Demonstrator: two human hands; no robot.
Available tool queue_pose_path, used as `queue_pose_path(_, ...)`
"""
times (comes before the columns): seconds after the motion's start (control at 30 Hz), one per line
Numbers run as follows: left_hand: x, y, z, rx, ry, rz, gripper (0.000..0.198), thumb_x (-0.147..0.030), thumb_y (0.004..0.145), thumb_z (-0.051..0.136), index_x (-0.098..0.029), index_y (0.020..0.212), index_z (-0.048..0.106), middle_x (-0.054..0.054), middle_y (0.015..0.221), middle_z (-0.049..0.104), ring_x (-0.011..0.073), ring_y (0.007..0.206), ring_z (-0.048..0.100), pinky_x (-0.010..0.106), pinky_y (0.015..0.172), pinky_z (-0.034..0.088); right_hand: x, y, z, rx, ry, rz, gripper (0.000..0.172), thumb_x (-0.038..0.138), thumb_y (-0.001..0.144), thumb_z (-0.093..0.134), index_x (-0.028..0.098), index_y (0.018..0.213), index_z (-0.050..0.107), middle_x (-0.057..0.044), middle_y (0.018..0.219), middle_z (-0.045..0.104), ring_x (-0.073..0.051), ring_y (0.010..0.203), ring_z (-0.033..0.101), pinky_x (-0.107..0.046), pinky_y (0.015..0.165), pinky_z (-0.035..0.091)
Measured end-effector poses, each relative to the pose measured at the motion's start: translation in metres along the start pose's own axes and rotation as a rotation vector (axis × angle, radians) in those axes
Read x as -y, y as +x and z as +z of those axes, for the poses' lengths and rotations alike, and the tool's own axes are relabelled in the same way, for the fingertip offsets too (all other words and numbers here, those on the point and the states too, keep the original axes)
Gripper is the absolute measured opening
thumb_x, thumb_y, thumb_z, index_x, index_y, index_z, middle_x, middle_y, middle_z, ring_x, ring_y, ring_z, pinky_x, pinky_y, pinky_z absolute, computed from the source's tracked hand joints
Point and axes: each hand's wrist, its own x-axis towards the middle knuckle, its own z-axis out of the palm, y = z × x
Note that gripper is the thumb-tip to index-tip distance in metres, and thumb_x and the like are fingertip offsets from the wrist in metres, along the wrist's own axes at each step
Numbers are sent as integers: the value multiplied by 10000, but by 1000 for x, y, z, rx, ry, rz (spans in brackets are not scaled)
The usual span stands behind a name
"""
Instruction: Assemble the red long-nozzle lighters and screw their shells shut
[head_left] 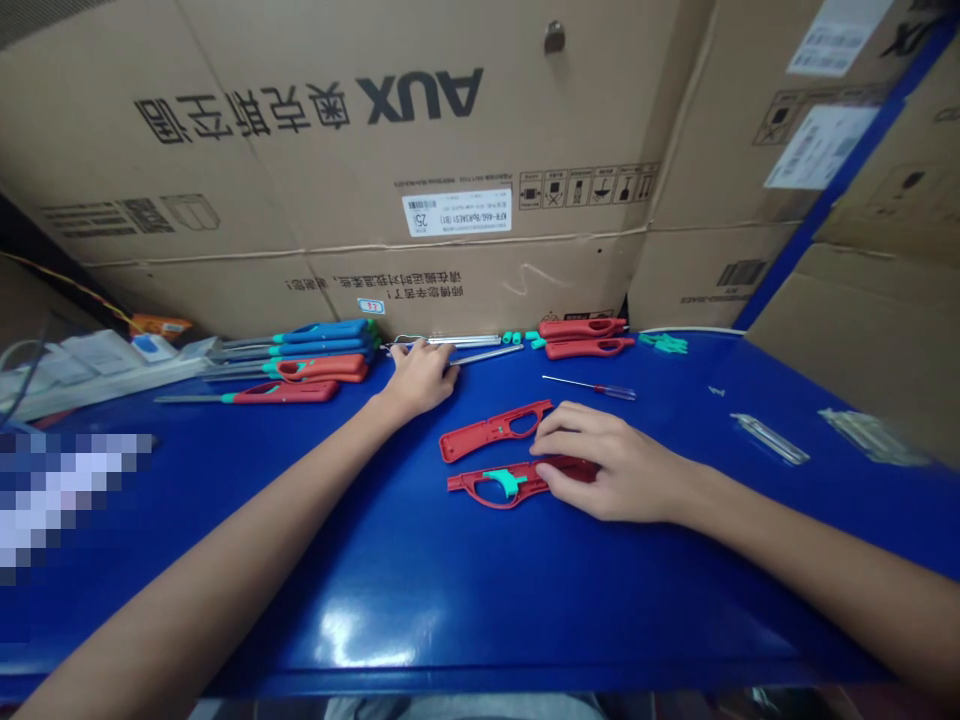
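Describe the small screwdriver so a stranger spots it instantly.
On the blue bench below the AUX carton, find the person's right hand. Just beyond it lies a thin screwdriver, its metal shaft and red-and-clear handle unlike the chunky red plastic casings nearby.

Cardboard boxes (390, 150) stand behind the surface (480, 620). Assembled utility lighters (300, 365) lie in a row at the upper left of the frame, with metal rods (487, 352) to their right. At centre, a lighter shell half (487, 430) lies behind another (510, 487), and a screwdriver (592, 388) lies behind and to their right.
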Motion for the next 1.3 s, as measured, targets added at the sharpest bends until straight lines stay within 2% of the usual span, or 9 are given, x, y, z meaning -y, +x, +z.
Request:
queue_pose_path(0.2,-2,-5,-11,35,-209,-73,168,-273,792,569,-178,735,696,100,807,706,350,965,601,555,923,294,-1,-1,0,-9,-7,0,159,176,876,556,136,928,701,-99,923,677,-185,863,624,-337,790,537)
queue_pose_path(0.33,-7,-21,-25,25,-459,-144,182,-348,743,635,-185,731,714,67,729,688,286,816,619,452,835,392,-3,0,0,-54,-31,16,147,153,866,555,156,906,697,-85,897,682,-184,841,626,-340,778,538)
queue_pose_path(0.47,-19,-47,-37,46,-782,-197,350,-457,783,596,-143,846,736,94,777,704,214,733,614,322,667,450,-5,1,4,-131,-25,62,159,156,867,555,155,952,689,-89,901,691,-189,833,637,-350,768,547)
queue_pose_path(0.5,-24,-54,-39,45,-895,-208,361,-467,787,599,-140,856,736,91,798,703,189,728,612,294,657,453,-4,2,5,-147,-8,84,169,163,869,560,152,986,683,-90,912,690,-186,835,642,-347,772,550)
queue_pose_path(0.6,-43,-72,-44,165,-1607,-323,287,-363,664,786,-136,836,745,56,784,671,117,684,572,232,644,451,1,4,9,-173,50,131,193,185,877,582,146,1049,662,-84,934,687,-167,839,650,-320,779,553)
queue_pose_path(0.73,-63,-84,-45,254,-1930,-301,271,-292,662,825,-124,857,742,18,720,631,82,638,553,210,634,467,10,7,11,-169,97,130,190,194,883,599,165,1063,654,-65,948,692,-152,854,650,-298,788,548)
queue_pose_path(0.87,-69,-85,-43,219,-2011,-246,203,-244,723,790,-124,874,727,26,745,660,91,662,588,221,655,484,13,4,10,-156,142,150,185,224,889,608,170,1061,652,-65,943,695,-151,838,660,-298,771,554)
queue_pose_path(1.13,-70,-89,-35,234,-1951,-168,183,-255,764,762,-131,875,686,58,847,713,130,773,651,243,714,505,16,3,5,-47,80,109,306,286,904,587,148,1176,595,-92,981,701,-181,874,665,-331,790,560)
queue_pose_path(1.3,-70,-88,-33,221,-1898,-180,171,-239,770,747,-135,896,698,77,899,727,160,847,672,244,720,503,10,1,6,-103,17,79,331,241,886,595,175,1207,553,-74,971,702,-183,857,670,-335,802,558)
